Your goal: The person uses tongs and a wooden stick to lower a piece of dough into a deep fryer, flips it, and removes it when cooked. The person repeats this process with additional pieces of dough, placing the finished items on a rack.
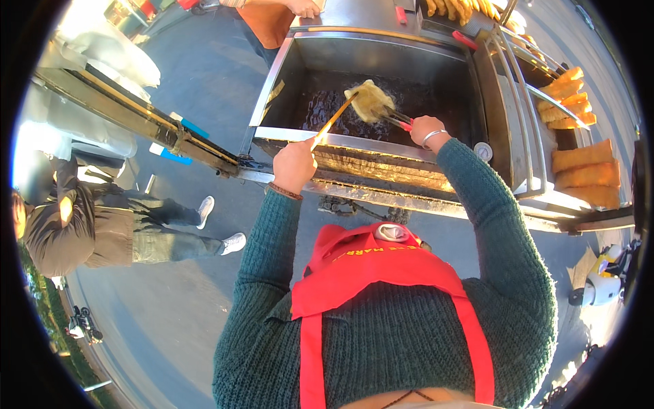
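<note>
A pale golden piece of frying dough lies in the dark oil of a deep rectangular metal fryer. My left hand grips a long wooden stick, possibly chopsticks, whose far tip touches the dough's left side. In my right hand are metal tongs with red grips, their jaws at the dough's lower right edge. Whether the jaws pinch the dough or only rest against it is hard to see. Small bubbles surround the dough.
Fried dough sticks stand in a wire rack at right, with more at the top. A dial thermometer sits at the fryer's near right corner. One person stands at left; another person's hand rests on the metal counter.
</note>
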Motion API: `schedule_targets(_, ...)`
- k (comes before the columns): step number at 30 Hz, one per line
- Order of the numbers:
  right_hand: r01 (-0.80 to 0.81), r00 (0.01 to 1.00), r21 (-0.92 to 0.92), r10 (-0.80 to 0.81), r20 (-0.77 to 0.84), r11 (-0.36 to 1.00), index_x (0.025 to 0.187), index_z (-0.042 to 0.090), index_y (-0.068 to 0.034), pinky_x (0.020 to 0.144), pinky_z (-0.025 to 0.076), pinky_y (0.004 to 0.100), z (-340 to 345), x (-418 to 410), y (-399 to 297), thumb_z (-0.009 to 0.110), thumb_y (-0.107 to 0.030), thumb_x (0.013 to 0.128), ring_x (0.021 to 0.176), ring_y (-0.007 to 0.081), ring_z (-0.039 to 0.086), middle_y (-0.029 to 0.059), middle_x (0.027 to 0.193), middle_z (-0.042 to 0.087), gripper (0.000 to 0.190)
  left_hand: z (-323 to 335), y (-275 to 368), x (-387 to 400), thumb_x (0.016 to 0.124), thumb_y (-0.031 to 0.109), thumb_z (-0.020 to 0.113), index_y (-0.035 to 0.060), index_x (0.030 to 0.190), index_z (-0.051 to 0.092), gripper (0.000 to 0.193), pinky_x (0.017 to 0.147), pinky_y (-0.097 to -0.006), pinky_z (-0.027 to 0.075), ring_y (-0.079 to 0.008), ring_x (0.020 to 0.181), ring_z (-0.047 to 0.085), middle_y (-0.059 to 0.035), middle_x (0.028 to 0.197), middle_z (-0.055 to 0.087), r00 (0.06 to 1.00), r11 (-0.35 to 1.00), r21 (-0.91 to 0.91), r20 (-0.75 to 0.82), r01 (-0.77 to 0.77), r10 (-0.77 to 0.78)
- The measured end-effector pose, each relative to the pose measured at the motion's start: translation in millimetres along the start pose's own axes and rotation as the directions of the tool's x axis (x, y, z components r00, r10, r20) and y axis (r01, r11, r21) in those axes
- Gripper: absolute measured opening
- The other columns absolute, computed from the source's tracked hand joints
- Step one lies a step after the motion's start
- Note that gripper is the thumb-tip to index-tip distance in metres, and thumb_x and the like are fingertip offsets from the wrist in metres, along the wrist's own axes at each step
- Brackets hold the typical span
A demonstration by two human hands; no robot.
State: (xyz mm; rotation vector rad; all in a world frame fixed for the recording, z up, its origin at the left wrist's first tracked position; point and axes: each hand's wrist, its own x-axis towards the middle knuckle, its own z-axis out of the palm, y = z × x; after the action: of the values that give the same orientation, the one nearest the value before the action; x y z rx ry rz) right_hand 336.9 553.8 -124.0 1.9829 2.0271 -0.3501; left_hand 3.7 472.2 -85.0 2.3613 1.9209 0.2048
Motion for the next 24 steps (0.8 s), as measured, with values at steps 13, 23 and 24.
schedule_targets(13,-0.013,0.997,-0.056,0.009,-0.073,0.998,0.097,0.072,-0.005,0.078,0.055,0.0409,-15.5,-5.1,-12.1,0.056,-0.020,0.087,0.089,0.0328,0.070,0.0161,0.096,0.072,0.024,-30.0,-45.8,7.0,0.081,0.011,0.058,0.0224,0.124,0.064,0.045,0.065,-0.0449,0.054,-0.0338,0.076,0.066,-0.0136,0.082,0.068,0.995,0.993,-0.089,0.061,-0.075,0.081)
schedule_targets(23,-0.018,0.999,-0.009,0.018,-0.049,1.000,0.104,0.069,-0.005,0.082,0.053,0.0420,2.2,22.6,-23.8,0.054,-0.024,0.089,0.095,0.0324,0.068,0.0156,0.103,0.070,0.028,-23.9,-58.0,9.4,0.080,0.009,0.058,0.0217,0.121,0.065,0.044,0.063,-0.0445,0.053,-0.0337,0.076,0.066,-0.0137,0.081,0.068,0.992,0.984,-0.126,0.011,-0.123,0.125)
schedule_targets(24,-0.023,1.000,0.017,0.023,-0.014,1.000,0.104,0.069,-0.005,0.082,0.053,0.0419,2.3,25.8,-23.1,0.054,-0.024,0.089,0.096,0.0329,0.068,0.0162,0.104,0.070,0.029,-22.5,-58.3,9.8,0.080,0.010,0.058,0.0216,0.121,0.065,0.043,0.063,-0.0444,0.053,-0.0337,0.075,0.066,-0.0136,0.081,0.068,0.993,0.985,-0.134,0.016,-0.113,0.116)
